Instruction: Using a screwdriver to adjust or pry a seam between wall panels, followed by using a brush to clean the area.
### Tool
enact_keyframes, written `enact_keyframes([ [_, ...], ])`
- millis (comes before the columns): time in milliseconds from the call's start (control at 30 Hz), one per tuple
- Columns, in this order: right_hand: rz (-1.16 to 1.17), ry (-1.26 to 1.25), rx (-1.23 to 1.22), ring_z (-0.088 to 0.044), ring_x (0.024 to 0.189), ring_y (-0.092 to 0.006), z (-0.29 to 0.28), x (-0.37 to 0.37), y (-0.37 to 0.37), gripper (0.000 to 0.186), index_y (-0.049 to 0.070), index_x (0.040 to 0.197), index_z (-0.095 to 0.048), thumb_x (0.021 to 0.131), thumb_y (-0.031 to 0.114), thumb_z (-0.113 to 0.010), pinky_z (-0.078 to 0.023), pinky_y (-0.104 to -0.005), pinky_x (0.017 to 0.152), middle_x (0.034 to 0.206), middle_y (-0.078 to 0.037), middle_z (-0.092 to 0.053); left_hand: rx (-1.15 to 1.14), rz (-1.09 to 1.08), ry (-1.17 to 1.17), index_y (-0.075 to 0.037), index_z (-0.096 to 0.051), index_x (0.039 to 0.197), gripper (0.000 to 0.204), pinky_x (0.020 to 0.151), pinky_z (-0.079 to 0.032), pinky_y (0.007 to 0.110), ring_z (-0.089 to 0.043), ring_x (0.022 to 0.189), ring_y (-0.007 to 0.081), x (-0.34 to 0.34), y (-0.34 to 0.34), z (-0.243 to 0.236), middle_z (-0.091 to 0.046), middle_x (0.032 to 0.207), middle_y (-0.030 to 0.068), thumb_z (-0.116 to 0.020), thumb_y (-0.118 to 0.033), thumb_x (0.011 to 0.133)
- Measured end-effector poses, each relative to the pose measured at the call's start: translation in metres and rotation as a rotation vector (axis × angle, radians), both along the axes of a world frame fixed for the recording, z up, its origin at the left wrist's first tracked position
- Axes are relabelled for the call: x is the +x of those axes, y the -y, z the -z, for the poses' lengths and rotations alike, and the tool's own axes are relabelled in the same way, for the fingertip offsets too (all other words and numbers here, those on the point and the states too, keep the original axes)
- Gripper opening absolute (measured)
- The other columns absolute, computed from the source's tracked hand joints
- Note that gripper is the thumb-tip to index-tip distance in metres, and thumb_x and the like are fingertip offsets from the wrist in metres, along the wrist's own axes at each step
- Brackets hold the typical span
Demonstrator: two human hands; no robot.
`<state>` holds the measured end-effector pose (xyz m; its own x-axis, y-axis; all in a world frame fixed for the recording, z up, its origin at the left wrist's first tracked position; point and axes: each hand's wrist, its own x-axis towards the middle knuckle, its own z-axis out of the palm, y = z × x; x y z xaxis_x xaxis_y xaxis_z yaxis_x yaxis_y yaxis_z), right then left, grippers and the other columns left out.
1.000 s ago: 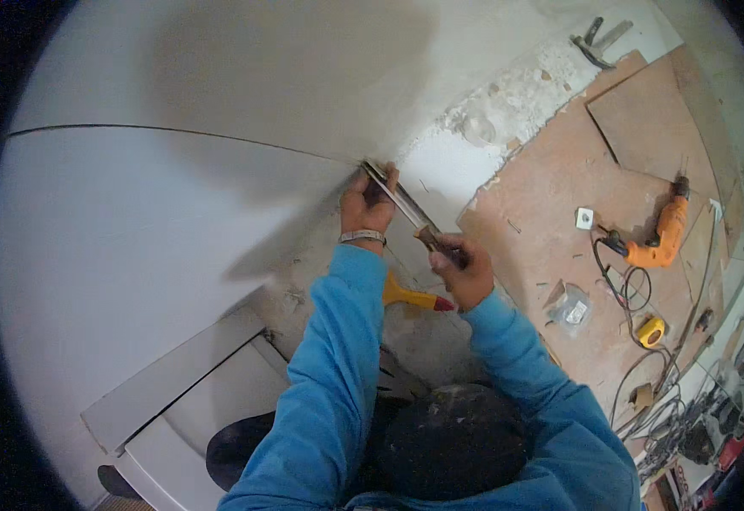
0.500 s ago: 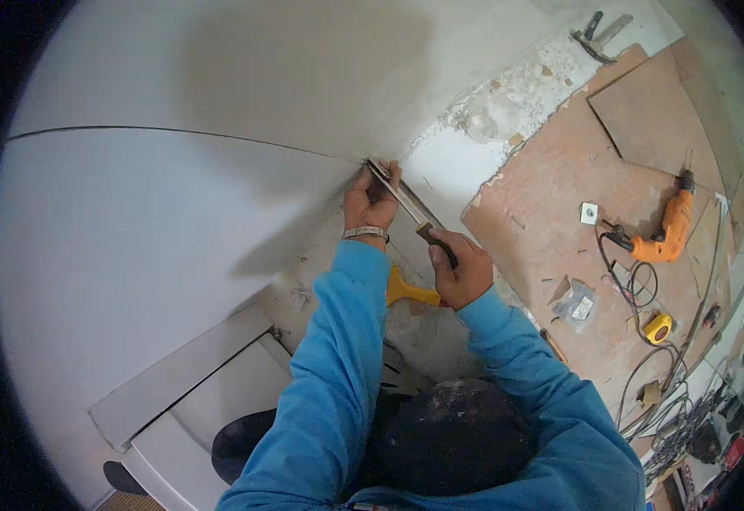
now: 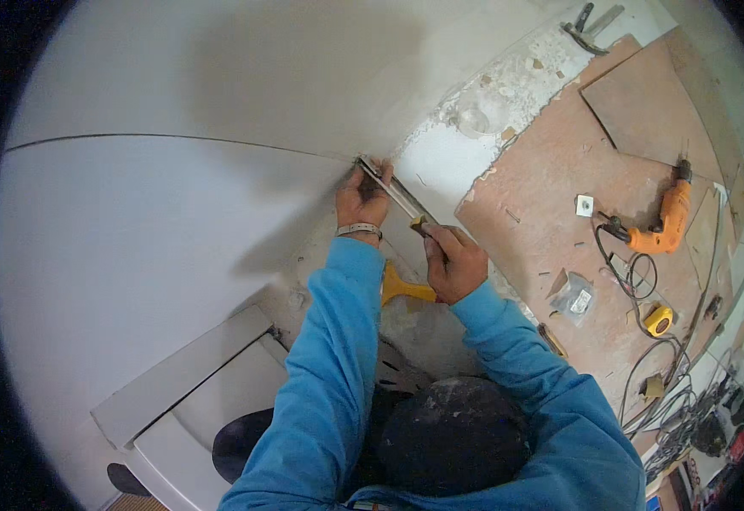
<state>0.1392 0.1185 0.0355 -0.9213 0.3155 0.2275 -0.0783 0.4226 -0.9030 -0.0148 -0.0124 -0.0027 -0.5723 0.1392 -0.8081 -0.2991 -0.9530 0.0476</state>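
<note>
My right hand (image 3: 459,262) is closed around the brown handle of a long, narrow metal tool that looks like a file (image 3: 400,198). Its blade slants up and left into the corner where the white walls meet. Up at the far end, my left hand (image 3: 363,203) curls its fingers round a thin metal strip (image 3: 414,201) that lies alongside the blade. The fingertips partly hide the ends of both. Below the hands, between my forearms, is a yellow tool handle (image 3: 407,290).
To the right, a brown board (image 3: 551,170) carries an orange drill (image 3: 666,223), a yellow tape measure (image 3: 658,321), a plastic bag (image 3: 573,296) and loose screws. A hammer (image 3: 589,34) lies at the far right. Cables (image 3: 674,417) tangle lower right. A white toilet (image 3: 210,409) stands at lower left.
The whole view has shifted slightly. My right hand covers more of the tool's handle than before, closer to the blade. My left hand stays at the far end.
</note>
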Motion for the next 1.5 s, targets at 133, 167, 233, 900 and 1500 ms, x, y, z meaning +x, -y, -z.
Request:
enact_keyframes([
  [133,-0.048,0.324,-0.254,-0.061,0.060,-0.0220,0.003,0.002,0.001,0.019,0.004,0.100,-0.058,0.083,0.013,-0.056,-0.049,-0.0392,0.056,0.078,-0.013,-0.063,-0.009,0.044,-0.114,0.004,-0.056,0.087,0.012,0.088,-0.048,0.049,-0.059,0.081,0.0286,0.001,0.004,0.006,-0.059,0.083,0.0165,-0.048,-0.005,0.088],
  [167,-0.052,0.401,-0.462,-0.059,0.057,-0.0211,0.008,0.003,-0.001,0.019,0.004,0.099,-0.059,0.083,0.014,-0.056,-0.048,-0.0374,0.051,0.076,-0.012,-0.063,0.000,0.043,-0.102,0.004,-0.056,0.087,0.011,0.088,-0.048,0.049,-0.059,0.080,0.0285,0.000,0.002,0.007,-0.059,0.082,0.0165,-0.048,-0.004,0.087],
  [233,-0.046,0.555,-0.890,-0.057,0.054,-0.0185,0.007,-0.003,-0.005,0.020,0.004,0.101,-0.058,0.086,0.016,-0.053,-0.045,-0.0308,0.046,0.076,-0.011,-0.061,-0.018,0.049,-0.129,0.004,-0.056,0.086,0.012,0.088,-0.047,0.050,-0.059,0.079,0.0287,0.000,0.008,0.011,-0.059,0.083,0.0167,-0.048,-0.004,0.088],
  [900,0.107,0.543,-1.007,-0.054,0.086,-0.0122,-0.025,0.146,-0.131,0.030,0.000,0.110,-0.056,0.088,0.020,-0.053,-0.044,-0.0258,0.076,0.098,-0.007,-0.061,-1.644,1.174,-0.807,0.004,-0.061,0.077,0.032,0.070,-0.047,0.040,-0.061,0.077,0.0297,0.122,-0.124,0.008,-0.064,0.079,0.0176,-0.060,-0.027,0.076],
  [1500,0.181,0.450,-0.495,-0.060,0.094,-0.0220,-0.026,0.167,-0.118,0.032,-0.003,0.109,-0.057,0.081,0.011,-0.060,-0.046,-0.0317,0.083,0.100,-0.015,-0.063,-0.356,0.767,-0.209,-0.006,-0.058,0.095,0.017,0.070,-0.054,0.032,-0.062,0.080,0.0202,0.129,-0.131,-0.016,-0.061,0.086,0.0071,-0.054,-0.019,0.085],
])
